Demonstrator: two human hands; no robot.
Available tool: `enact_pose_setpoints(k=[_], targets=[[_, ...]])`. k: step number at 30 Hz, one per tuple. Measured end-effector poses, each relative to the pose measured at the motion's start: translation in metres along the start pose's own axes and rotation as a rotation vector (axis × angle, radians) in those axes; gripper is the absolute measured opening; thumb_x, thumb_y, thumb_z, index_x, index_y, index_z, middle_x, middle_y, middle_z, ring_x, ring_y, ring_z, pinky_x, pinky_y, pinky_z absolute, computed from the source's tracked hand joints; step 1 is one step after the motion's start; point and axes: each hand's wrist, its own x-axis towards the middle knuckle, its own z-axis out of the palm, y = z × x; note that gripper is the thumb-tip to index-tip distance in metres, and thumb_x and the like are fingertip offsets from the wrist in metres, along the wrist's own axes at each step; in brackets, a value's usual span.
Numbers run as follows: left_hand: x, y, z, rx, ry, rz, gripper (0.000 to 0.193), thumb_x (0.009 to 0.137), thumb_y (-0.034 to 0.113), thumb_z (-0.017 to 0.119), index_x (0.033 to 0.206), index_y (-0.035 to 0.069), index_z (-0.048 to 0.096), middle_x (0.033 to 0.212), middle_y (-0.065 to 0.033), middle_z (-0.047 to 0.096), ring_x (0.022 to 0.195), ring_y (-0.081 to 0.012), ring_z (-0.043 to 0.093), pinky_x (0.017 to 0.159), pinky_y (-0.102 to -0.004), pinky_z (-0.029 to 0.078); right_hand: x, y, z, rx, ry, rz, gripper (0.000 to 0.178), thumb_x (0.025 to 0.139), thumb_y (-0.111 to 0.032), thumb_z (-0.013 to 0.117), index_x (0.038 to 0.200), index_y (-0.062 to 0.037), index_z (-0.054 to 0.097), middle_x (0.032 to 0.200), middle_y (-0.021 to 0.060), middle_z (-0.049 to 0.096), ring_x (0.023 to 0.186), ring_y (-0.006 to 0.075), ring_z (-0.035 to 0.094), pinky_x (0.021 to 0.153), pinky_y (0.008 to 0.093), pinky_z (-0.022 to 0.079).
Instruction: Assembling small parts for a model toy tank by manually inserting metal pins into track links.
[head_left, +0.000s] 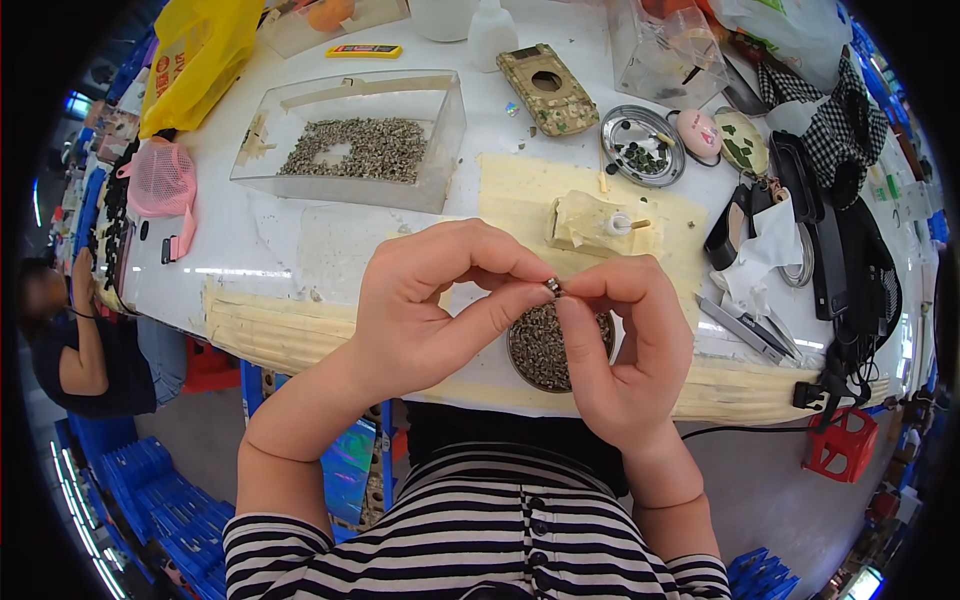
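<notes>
Between the fingertips of both hands is a tiny metallic part (pixel 552 287), too small to name more exactly. My left hand (pixel 440 300) pinches it from the left, thumb and forefinger closed. From the right, my right hand (pixel 625 335) pinches at the same piece. Just below them stands a round dish (pixel 516 365) heaped with small metal parts (pixel 545 345), partly hidden by my right hand. Beyond the hands, a block wrapped in yellowish tape (pixel 580 225) carries a white nozzle-like piece with a thin stick.
A clear plastic box (pixel 440 165) holds more metal parts. Behind lie a camouflage-patterned case (pixel 547 90) and a round metal tin (pixel 645 170) with dark green bits. Tweezers and a cutter (pixel 745 330) lie at the right; a yellow bag (pixel 200 60) far left. Another person (pixel 90 350) sits left.
</notes>
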Motion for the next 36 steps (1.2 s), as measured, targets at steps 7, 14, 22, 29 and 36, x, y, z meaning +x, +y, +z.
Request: enact_pose_setpoints(k=[7,14,22,29,36], targets=[[-0.0008,-0.0009,-0.0004,-0.425,-0.046,-0.264,0.016,0.091,0.002,0.066,0.105,-0.006,0.065,0.099,-0.0085,0.068,0.090,-0.0124,0.066,0.080,-0.0250,0.055,0.0029,0.0005,0.0030,-0.208,0.071,-0.174,0.024,0.077,0.009,0.072,0.099,-0.0003,0.069,0.086,0.0101,0.062,0.070,0.0191,0.062,0.058,0.0268,0.050],[0.0002,0.0007,-0.0010,-0.555,-0.074,-0.356,0.016,0.094,0.005,0.064,0.106,-0.006,0.065,0.097,-0.0084,0.069,0.090,-0.0110,0.066,0.080,-0.0240,0.056,0.0036,0.0016,0.0033,-0.228,0.065,-0.205,0.025,0.076,0.009,0.073,0.099,-0.0004,0.070,0.086,0.0093,0.062,0.069,0.0194,0.063,0.058,0.0277,0.050],[0.0007,0.0026,0.0005,-0.514,-0.041,-0.399,0.013,0.092,0.004,0.065,0.101,-0.005,0.066,0.092,-0.0089,0.070,0.084,-0.0115,0.068,0.077,-0.0247,0.056,0.0038,0.0027,0.0028,-0.270,0.091,-0.237,0.024,0.074,0.010,0.074,0.095,0.0010,0.070,0.083,0.0096,0.063,0.067,0.0194,0.063,0.057,0.0275,0.050],[-0.0009,0.0024,0.0036,-0.388,0.027,-0.306,0.009,0.090,-0.003,0.064,0.098,-0.005,0.066,0.088,-0.0111,0.070,0.081,-0.0137,0.068,0.073,-0.0259,0.056,0.0045,0.0023,0.0039,-0.267,0.097,-0.267,0.027,0.073,0.011,0.074,0.098,0.0014,0.072,0.082,0.0096,0.064,0.066,0.0191,0.063,0.056,0.0270,0.050],[0.0042,-0.0005,0.0066,0.339,0.176,0.278,0.014,0.076,-0.006,0.073,0.089,-0.003,0.070,0.080,-0.0118,0.069,0.069,-0.0173,0.068,0.062,-0.0254,0.053,0.0015,0.0019,0.0037,-0.285,0.079,-0.234,0.030,0.073,0.009,0.074,0.102,0.0007,0.072,0.081,0.0099,0.065,0.064,0.0189,0.062,0.056,0.0269,0.050]])
